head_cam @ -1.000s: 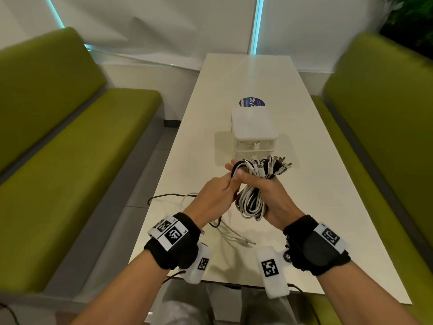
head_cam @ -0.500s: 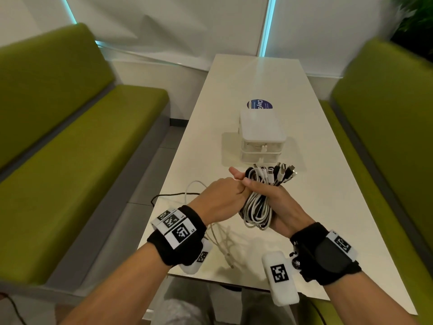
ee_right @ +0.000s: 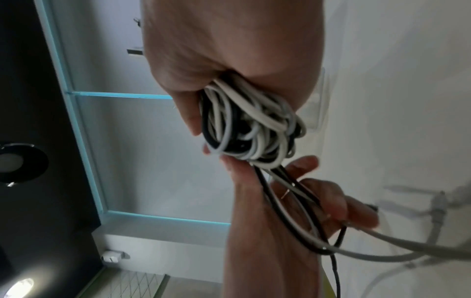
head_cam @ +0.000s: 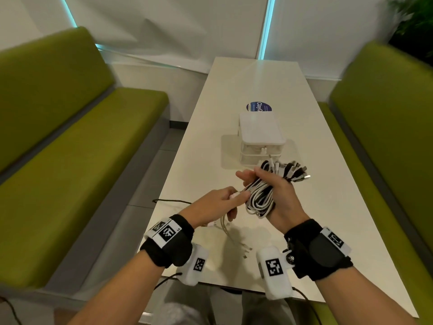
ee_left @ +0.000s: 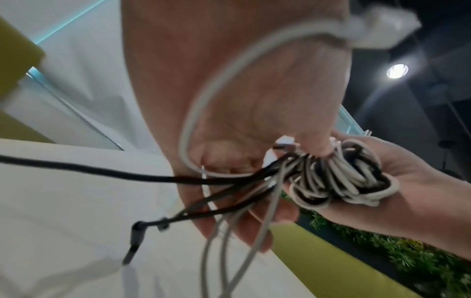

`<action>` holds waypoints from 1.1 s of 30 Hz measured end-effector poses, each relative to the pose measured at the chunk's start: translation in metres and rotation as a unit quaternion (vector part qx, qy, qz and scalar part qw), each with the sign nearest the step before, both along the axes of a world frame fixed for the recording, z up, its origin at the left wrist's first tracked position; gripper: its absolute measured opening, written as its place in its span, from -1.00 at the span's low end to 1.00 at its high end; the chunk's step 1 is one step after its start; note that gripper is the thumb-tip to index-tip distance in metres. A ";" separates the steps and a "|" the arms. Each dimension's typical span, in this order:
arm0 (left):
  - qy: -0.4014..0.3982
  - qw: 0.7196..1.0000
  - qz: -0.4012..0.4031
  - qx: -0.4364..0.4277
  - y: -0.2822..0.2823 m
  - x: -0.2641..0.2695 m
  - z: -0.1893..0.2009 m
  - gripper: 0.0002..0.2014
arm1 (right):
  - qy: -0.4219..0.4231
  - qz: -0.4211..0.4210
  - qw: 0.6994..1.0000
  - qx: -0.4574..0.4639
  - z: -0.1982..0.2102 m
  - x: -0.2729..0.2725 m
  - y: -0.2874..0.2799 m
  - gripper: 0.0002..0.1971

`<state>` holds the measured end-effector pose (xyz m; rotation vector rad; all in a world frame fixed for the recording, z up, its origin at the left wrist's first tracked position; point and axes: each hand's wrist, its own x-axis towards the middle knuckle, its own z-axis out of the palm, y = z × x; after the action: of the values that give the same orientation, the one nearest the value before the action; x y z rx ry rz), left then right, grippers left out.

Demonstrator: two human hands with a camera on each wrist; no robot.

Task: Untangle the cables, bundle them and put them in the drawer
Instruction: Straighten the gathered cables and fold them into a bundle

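The cable bundle (head_cam: 260,198), a coil of white and black cords, is held in the air over the near half of the surface (head_cam: 328,207), just this side of the small white drawer unit (head_cam: 261,137). It looks light, soft and springy: loops of this kind tend to slip open and the plug ends (head_cam: 293,171) fan out on the side of the bundle toward the drawer unit, so the best hold is probably around the waist of the coil, squeezing all loops at once.

The right hand (head_cam: 276,195) does just that, its fingers curled round the middle of the bundle. The left hand (head_cam: 218,204), beside the bundle on the side away from the plug ends, pinches the loose tails (ee_left: 229,201) against the coil with thumb and forefinger, other fingers loosely curled. Those tails hang from the bundle down to the surface, so wrapping looks unfinished. The drawer unit appears closed.
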<state>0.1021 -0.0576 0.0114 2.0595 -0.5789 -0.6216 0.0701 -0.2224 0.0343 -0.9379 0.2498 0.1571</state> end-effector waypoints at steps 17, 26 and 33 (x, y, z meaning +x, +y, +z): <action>-0.029 0.998 0.016 0.045 0.019 0.001 -0.008 -0.61 | -0.059 0.002 0.988 -0.144 0.012 0.007 -0.002 -0.68; -0.106 0.981 -0.024 0.158 0.042 0.014 0.015 -0.64 | -0.091 0.037 0.904 -0.417 -0.001 0.005 -0.005 -0.80; -0.236 0.928 -0.114 0.263 0.032 0.007 0.019 -0.76 | -0.128 0.080 0.855 -0.496 0.006 0.004 0.004 -0.73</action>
<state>0.1094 -0.0252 0.0302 2.7041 -1.0279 -0.4360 0.0744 -0.2185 0.0406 -1.9999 -0.0211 0.0432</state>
